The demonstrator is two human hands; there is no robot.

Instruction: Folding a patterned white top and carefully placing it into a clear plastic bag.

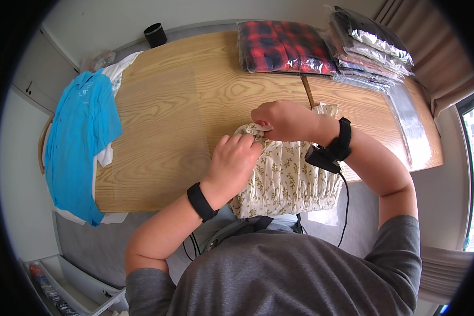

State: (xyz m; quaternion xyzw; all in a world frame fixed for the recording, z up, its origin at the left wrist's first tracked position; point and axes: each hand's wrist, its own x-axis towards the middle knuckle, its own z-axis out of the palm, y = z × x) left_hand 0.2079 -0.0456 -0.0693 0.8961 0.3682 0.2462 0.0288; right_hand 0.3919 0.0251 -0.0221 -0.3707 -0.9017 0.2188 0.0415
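At the table's [158, 121] near edge, both hands pinch the floral garment's [289, 176] far hem: left hand [236, 160] nearer, right hand [282, 120] just beyond.

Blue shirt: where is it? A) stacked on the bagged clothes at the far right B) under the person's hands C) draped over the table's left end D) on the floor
C: the blue shirt hangs over the left end of the wooden table, well apart from both hands, which rest on the cream floral garment near the front edge.
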